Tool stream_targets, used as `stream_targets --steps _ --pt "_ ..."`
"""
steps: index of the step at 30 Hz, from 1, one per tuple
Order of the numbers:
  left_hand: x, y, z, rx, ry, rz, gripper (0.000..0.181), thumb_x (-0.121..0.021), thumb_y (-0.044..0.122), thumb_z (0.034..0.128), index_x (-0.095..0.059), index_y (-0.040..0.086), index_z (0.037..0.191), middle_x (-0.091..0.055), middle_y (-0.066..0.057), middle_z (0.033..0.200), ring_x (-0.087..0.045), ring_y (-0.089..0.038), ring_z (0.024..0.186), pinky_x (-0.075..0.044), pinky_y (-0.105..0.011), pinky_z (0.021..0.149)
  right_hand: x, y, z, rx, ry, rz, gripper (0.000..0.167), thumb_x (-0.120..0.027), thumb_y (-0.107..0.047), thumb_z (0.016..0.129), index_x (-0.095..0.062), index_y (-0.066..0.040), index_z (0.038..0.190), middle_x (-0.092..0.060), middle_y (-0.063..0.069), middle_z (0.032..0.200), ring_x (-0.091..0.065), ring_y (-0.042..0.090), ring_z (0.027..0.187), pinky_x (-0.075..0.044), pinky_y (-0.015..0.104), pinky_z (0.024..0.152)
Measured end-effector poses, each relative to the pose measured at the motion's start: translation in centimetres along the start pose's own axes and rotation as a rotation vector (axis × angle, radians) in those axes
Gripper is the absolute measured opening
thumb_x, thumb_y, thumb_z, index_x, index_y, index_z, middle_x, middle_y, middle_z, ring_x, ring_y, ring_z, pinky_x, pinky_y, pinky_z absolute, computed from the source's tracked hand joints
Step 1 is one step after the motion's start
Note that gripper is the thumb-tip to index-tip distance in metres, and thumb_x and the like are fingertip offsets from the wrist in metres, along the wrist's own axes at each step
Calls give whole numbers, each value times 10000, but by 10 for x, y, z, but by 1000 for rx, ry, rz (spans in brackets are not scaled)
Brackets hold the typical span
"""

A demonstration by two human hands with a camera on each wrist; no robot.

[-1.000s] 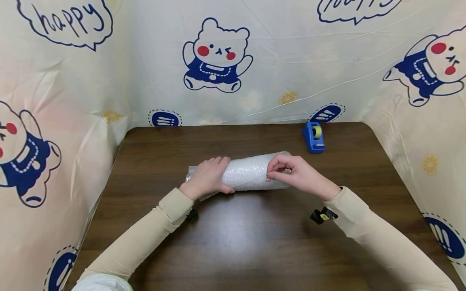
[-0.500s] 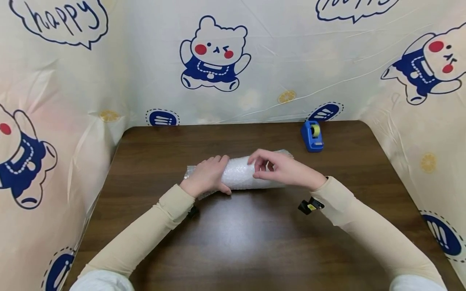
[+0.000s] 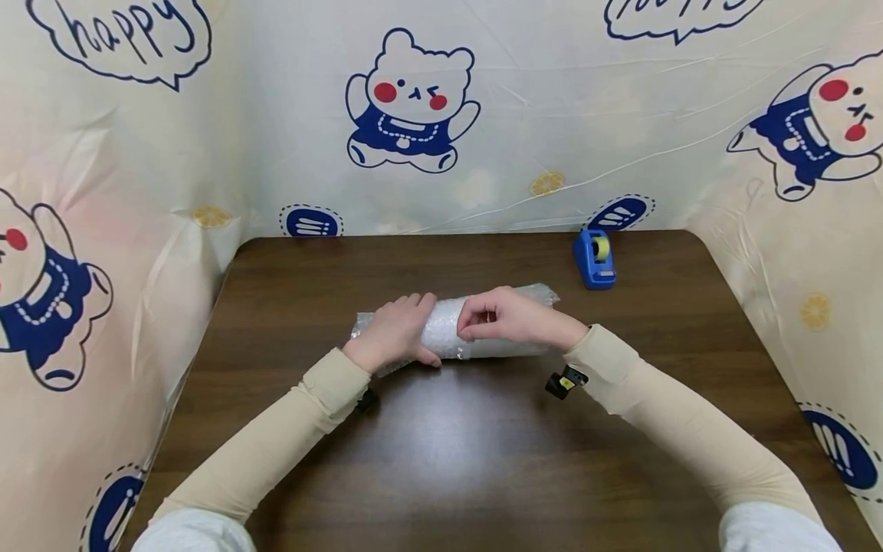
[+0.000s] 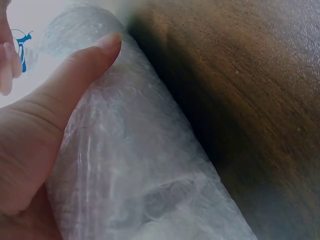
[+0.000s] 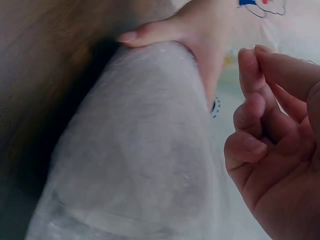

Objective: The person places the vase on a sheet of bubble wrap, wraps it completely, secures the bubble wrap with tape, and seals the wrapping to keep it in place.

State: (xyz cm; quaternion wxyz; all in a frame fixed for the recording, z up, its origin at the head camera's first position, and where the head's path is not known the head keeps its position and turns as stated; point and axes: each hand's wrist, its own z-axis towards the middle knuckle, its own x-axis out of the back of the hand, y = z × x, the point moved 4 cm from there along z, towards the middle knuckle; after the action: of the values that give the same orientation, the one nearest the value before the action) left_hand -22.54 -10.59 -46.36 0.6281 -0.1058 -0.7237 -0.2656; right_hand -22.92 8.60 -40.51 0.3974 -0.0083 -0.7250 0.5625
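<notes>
A bubble-wrapped roll, white and roughly cylindrical, lies across the tabletop with loose clear wrap at both ends. My left hand grips its left part, the thumb along the near side and the fingers over the top. In the left wrist view the thumb presses on the wrap. Over the middle of the roll is my right hand, thumb and forefinger tips together and other fingers curled. The right wrist view shows the right hand beside the roll, with nothing visible between the fingertips.
A blue tape dispenser with a yellowish roll stands at the back right of the dark wooden table. A cloth printed with bears surrounds the table at the back and both sides.
My right hand has moved left along the roll, from its right end to the middle. Its thumb and forefinger parted on the way and are together again. The left hand stays put.
</notes>
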Motion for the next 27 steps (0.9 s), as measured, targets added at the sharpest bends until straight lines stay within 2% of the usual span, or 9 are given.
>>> stream_targets --steps 4,9,12,16,20,27 --pt "1 0 1 6 -5 3 942 -963 546 640 -522 38 1300 -636 -148 1102 -646 -326 970 -565 -496 792 -7 2 3 32 -33 -126 32 -732 -148 976 -748 -130 955 -682 -75 825 -577 86 741 -490 255 713" --pt "2 0 1 16 -28 -4 942 -954 546 659 -518 33 1319 -642 -159 1134 -652 -337 1003 -567 -501 823 -14 1 5 87 -38 -395 46 -731 -140 954 -721 -184 945 -676 -91 876 -620 128 829 -512 292 771" --pt "2 0 1 16 -37 -6 932 -951 542 665 -518 33 1314 -641 -157 1128 -651 -335 1001 -567 -499 815 -18 0 5 124 -25 -537 73 -756 -166 936 -700 -197 972 -665 -87 898 -628 131 872 -524 315 784" --pt "1 -1 2 21 -46 -9 917 -949 541 670 -519 40 1307 -638 -146 1114 -647 -329 990 -568 -491 800 -25 2 4 207 19 -692 135 -783 -179 922 -670 -204 990 -640 -87 894 -603 110 862 -523 311 712" --pt "1 -1 1 15 -41 -13 927 -949 547 666 -517 38 1309 -640 -150 1113 -652 -336 985 -568 -492 791 -32 4 2 293 66 -794 132 -773 -169 936 -658 -195 996 -647 -68 912 -601 136 875 -522 310 656" --pt "5 0 2 14 -52 -25 939 -948 544 669 -516 30 1326 -646 -157 1122 -660 -337 984 -570 -490 772 -37 9 0 357 102 -919 116 -753 -180 961 -661 -161 1029 -662 -27 938 -614 172 890 -540 312 671"
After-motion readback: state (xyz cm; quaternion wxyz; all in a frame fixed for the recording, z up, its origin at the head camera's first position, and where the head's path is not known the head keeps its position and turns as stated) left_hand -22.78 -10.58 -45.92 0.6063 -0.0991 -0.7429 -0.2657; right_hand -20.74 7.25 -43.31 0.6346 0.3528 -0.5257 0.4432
